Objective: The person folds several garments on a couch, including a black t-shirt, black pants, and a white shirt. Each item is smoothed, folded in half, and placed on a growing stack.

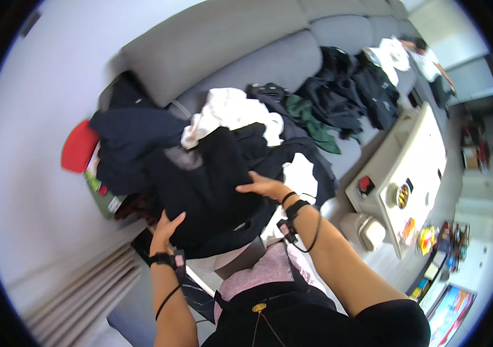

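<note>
A dark fabric garment (pixel 211 191) lies spread before me on a heap of clothes at the end of the sofa. My left hand (pixel 166 230) touches its near left edge, with the thumb raised and part of the fingers hidden by the cloth. On its right side rests my right hand (pixel 266 186), thumb and forefinger apart; its other fingers are hard to see. White garments (pixel 229 112) lie just beyond, and another white cloth (pixel 300 175) is right of my right hand. A navy garment (pixel 138 134) is piled at the left.
The grey sofa (pixel 246 60) curves away with more dark clothes (pixel 333 95) and a green garment (pixel 311 121) on it. At right stand a white coffee table (pixel 402 160) and a lidded bin (pixel 365 232). A person (pixel 430 65) is at the sofa's far end. A curtain (pixel 86 286) hangs lower left.
</note>
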### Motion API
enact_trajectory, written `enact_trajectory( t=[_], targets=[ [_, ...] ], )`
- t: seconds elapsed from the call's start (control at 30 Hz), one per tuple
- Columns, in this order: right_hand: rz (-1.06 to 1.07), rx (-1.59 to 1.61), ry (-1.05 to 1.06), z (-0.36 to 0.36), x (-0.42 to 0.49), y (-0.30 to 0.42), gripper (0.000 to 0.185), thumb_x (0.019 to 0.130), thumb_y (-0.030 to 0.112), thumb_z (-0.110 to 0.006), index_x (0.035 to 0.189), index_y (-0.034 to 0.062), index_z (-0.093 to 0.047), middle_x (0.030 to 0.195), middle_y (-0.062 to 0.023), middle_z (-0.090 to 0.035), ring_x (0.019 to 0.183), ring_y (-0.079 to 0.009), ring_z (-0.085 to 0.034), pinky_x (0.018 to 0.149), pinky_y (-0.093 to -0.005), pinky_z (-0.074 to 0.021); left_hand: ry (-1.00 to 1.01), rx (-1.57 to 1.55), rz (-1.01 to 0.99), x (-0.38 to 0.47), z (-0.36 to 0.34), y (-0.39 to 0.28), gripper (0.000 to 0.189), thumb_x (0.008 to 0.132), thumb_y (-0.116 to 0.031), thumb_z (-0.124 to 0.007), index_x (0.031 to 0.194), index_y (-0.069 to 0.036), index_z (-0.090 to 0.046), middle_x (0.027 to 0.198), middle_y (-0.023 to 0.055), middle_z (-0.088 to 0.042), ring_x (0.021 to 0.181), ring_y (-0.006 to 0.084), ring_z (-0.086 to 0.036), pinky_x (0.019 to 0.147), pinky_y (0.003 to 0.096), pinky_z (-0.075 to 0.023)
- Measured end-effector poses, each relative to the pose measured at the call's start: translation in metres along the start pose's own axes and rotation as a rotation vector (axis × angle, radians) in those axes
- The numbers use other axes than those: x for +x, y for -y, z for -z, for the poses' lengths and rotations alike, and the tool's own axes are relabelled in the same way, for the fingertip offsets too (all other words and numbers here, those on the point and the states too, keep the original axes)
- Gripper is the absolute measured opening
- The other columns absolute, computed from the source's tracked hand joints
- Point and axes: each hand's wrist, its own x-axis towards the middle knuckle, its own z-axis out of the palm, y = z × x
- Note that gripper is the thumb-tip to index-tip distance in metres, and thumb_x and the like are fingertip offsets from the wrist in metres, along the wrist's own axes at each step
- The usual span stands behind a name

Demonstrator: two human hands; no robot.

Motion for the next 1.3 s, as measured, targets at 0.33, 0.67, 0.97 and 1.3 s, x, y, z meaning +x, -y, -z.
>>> enact_trajectory(
  t=[0.33, 0.67, 0.97, 1.3],
  targets=[
    [0.35, 0.156, -0.178, -0.004, -0.117, -0.014, 0.063, 0.091, 0.028, -0.066, 0.14, -0.0011, -0.038, 0.127, -0.014, -0.056, 0.116, -0.0206, -0.054, 0.101, -0.0301, -0.0413, 0.197, -0.241, -0.09, -0.05, -0.026, -0.052, 0.063, 0.081, -0.011, -0.073, 0.136, 0.003, -0.046, 0.121, 0.0133, -0.061, 0.109, 0.0225, -0.059, 0.098, 0.0328, -0.0451],
    [0.104, 0.362, -0.465, 0.156, -0.25, -0.128, 0.06, 0.089, 0.022, -0.068, 0.14, 0.0025, -0.043, 0.128, -0.0084, -0.057, 0.117, -0.0163, -0.052, 0.104, -0.0291, -0.0384, 0.552, 0.086, -0.186, -0.007, -0.295, -0.106, 0.065, 0.084, -0.013, -0.071, 0.138, 0.008, -0.042, 0.131, 0.0162, -0.056, 0.12, 0.0226, -0.054, 0.103, 0.0317, -0.0401],
    [0.376, 0.319, -0.685, 0.381, -0.261, -0.176, 0.06, 0.088, 0.02, -0.072, 0.138, 0.003, -0.045, 0.121, -0.0063, -0.06, 0.106, -0.0134, -0.057, 0.095, -0.0269, -0.0452, 0.467, 0.0, -0.444, 0.083, -0.5, -0.185, 0.064, 0.087, -0.012, -0.068, 0.141, 0.005, -0.038, 0.135, 0.0128, -0.053, 0.122, 0.0204, -0.051, 0.104, 0.0313, -0.0382],
    [0.304, 0.234, -0.851, 0.422, -0.164, -0.233, 0.067, 0.086, 0.029, -0.072, 0.138, 0.001, -0.04, 0.125, -0.0225, -0.057, 0.115, -0.0272, -0.057, 0.096, -0.0366, -0.0467, -0.034, 0.278, -0.182, 0.115, -0.492, -0.08, 0.041, 0.08, -0.012, -0.072, 0.12, -0.005, -0.062, 0.111, 0.0147, -0.066, 0.094, 0.0234, -0.066, 0.082, 0.0321, -0.052]
  ],
)
